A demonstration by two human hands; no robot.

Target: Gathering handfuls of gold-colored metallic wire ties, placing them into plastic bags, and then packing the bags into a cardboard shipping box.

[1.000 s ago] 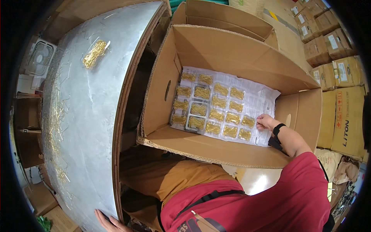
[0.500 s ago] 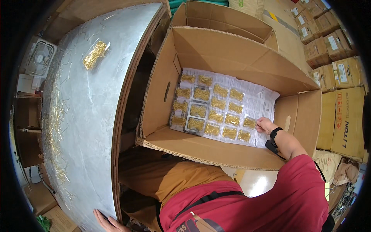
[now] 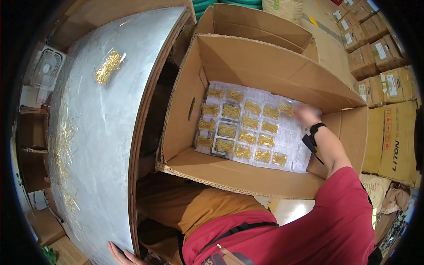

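Right hand (image 3: 308, 115) and gold packet (image 3: 287, 108) shifted toward far edge of carton (image 3: 265, 59) — hand blurred, can't tell grip. Left hand (image 3: 125, 259), fingers extended on desk (image 3: 108, 154) edge — cut off.

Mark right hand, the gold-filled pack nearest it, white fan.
Right hand (image 3: 309, 114), head view: middle of the blurred hand.
Gold-filled pack (image 3: 287, 108), head view: visible middle.
White fan (image 3: 47, 67), head view: front grille.

a single wide fisheye view, worn on the person's head, looks steeply down from close above, with the red shirt (image 3: 300, 234) filling much of its lower right. the open carton (image 3: 265, 57) lies just right of centre, seen into from above; the worktop (image 3: 112, 154) spans the left, its edges bowing toward the dark rounded border.
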